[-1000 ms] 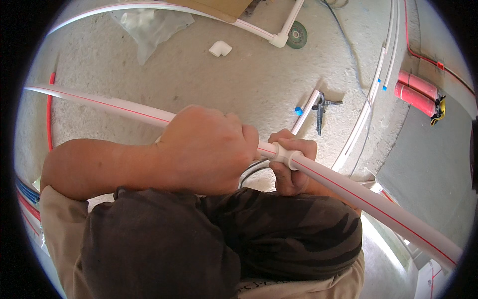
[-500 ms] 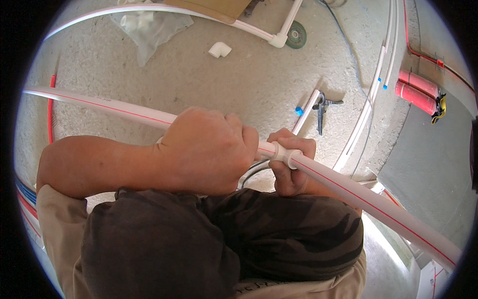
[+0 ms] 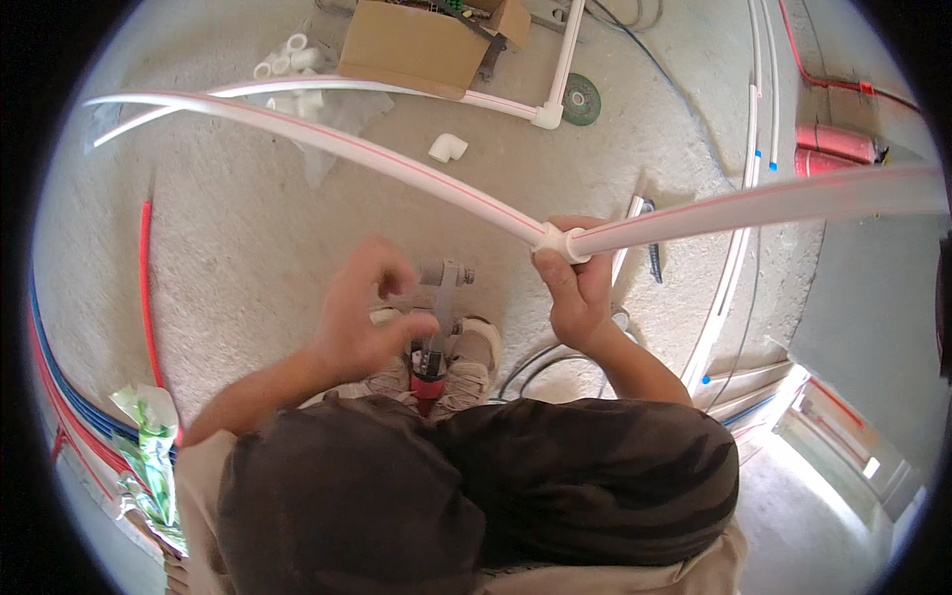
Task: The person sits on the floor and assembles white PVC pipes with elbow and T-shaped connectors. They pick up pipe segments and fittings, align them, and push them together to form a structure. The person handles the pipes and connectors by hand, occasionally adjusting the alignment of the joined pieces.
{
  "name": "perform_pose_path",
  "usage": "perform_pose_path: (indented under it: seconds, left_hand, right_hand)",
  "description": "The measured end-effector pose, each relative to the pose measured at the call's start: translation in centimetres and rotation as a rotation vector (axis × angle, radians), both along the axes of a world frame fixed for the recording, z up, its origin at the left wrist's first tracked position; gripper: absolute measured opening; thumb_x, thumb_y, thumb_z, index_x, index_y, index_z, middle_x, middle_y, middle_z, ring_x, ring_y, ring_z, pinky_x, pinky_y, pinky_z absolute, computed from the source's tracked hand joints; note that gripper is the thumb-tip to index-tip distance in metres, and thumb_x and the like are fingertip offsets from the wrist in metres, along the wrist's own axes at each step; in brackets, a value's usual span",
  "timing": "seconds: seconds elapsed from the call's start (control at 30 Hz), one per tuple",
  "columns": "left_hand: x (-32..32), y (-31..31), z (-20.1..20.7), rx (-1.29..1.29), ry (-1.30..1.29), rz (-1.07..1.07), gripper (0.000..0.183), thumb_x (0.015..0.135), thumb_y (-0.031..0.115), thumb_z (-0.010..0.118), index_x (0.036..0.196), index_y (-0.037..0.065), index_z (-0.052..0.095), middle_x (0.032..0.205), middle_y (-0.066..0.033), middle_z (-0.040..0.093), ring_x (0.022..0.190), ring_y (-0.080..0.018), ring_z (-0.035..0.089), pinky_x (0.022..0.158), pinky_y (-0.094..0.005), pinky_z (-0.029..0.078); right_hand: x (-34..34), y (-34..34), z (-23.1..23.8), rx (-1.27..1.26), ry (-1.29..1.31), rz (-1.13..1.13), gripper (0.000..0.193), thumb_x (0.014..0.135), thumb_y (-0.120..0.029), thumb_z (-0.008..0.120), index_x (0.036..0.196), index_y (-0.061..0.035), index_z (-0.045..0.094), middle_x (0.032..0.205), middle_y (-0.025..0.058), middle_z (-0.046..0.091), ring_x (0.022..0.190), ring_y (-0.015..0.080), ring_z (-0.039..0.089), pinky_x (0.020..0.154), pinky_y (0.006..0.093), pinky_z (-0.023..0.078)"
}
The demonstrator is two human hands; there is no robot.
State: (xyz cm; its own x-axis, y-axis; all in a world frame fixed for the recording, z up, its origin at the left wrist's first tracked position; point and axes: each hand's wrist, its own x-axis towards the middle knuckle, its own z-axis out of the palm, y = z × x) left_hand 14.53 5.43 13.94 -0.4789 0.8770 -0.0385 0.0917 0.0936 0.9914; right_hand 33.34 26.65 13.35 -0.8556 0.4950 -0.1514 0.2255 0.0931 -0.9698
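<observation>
My right hand (image 3: pixel 580 293) grips a white tee fitting (image 3: pixel 557 241), its thumb below and fingers behind. A white pipe with a red stripe (image 3: pixel 397 169) runs from the fitting to the far left. A second white pipe (image 3: pixel 754 210) leaves its other side toward the right edge, slightly blurred. My left hand (image 3: pixel 367 312) is off the pipe, over my shoes, thumb and fingers apart with nothing between them. Under it, between the shoes (image 3: pixel 474 362), stands a pipe fusion welder with a red body (image 3: pixel 428 382) and grey cylindrical heads (image 3: pixel 446 274).
A white elbow (image 3: pixel 448 148), a green disc (image 3: pixel 581 100), a cardboard box (image 3: pixel 412 45) and a joined pipe run (image 3: pixel 496 104) lie ahead. Partly hidden pipe cutters (image 3: pixel 654 260), more pipes (image 3: pixel 729 278) and red cylinders (image 3: pixel 833 145) are at right. A red pipe (image 3: pixel 149 288) lies left.
My left hand has let go of the pipe and drawn back toward my shoes. The tee has risen farther from me, and the right-hand pipe has swung up. The welder has come into view.
</observation>
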Motion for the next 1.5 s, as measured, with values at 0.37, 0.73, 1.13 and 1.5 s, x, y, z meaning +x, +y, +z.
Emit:
perform_pose_path:
  seconds: [0.37,0.73,1.13,1.5]
  left_hand:
    - [-6.8,3.5,1.6,0.777,-1.392,0.419,0.047,0.112,0.042,0.044,0.073,0.016,0.04,0.06,0.0044,0.029,0.051,-0.0104,0.024,0.057,-0.0307,0.027]
    - [-3.6,3.0,14.0,0.853,-0.941,0.239,0.046,0.11,0.033,0.052,0.069,0.014,0.042,0.056,0.0021,0.037,0.048,-0.0107,0.033,0.05,-0.0269,0.032]
    - [-4.1,4.4,14.8,0.831,-0.812,0.206,0.044,0.112,0.036,0.045,0.075,0.014,0.042,0.062,0.0022,0.036,0.052,-0.0106,0.032,0.055,-0.0275,0.033]
    - [-7.3,16.2,28.1,0.629,-0.192,-0.589,0.049,0.11,0.044,0.05,0.071,0.014,0.044,0.06,0.0033,0.042,0.049,-0.0085,0.039,0.05,-0.0262,0.039]
  right_hand:
    - [0.9,-2.6,1.3,0.08,0.234,0.029,0.037,0.101,-0.005,0.058,0.133,0.0004,0.039,0.109,0.0134,0.053,0.092,0.0148,0.051,0.083,0.0309,0.044]
    - [0.2,-4.4,3.7,0.078,0.723,0.002,0.045,0.102,-0.015,0.064,0.136,-0.0011,0.039,0.108,0.0229,0.059,0.083,0.0185,0.054,0.071,0.0319,0.045]
    - [-0.7,-3.7,3.5,-0.3,0.559,-0.038,0.034,0.103,-0.019,0.062,0.127,-0.0082,0.041,0.102,0.0148,0.058,0.077,0.0152,0.05,0.07,0.0329,0.043]
    - [-10.5,3.4,11.3,-1.201,0.758,0.545,0.044,0.11,-0.046,0.044,0.129,-0.0063,0.053,0.099,0.0085,0.059,0.072,0.0173,0.051,0.068,0.0329,0.041]
